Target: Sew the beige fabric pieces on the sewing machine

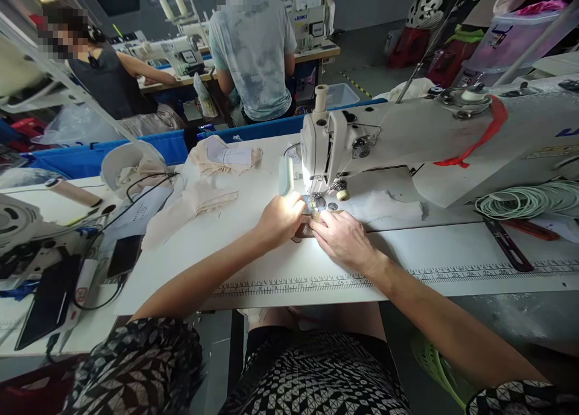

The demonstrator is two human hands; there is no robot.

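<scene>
Under the lit needle of the sewing machine [319,161] lies a small brown piece of fabric [306,230]. My left hand [279,219] is closed with its fingertips pinching the left side of this fabric, close to the presser foot. My right hand [344,239] is on the other side, fingers bent and pressed together on the fabric's right edge. Both sets of fingertips almost meet just in front of the needle, covering much of the piece. A pale, thin fabric piece [384,207] rests on the machine bed to the right of the needle.
Pale fabric pieces [190,210] and a bundle with a paper label [230,154] lie left. A printed ruler [294,283] runs along the table's front. Right are coiled green cord [527,199] and dark snips [509,246]. Two people sit at machines beyond.
</scene>
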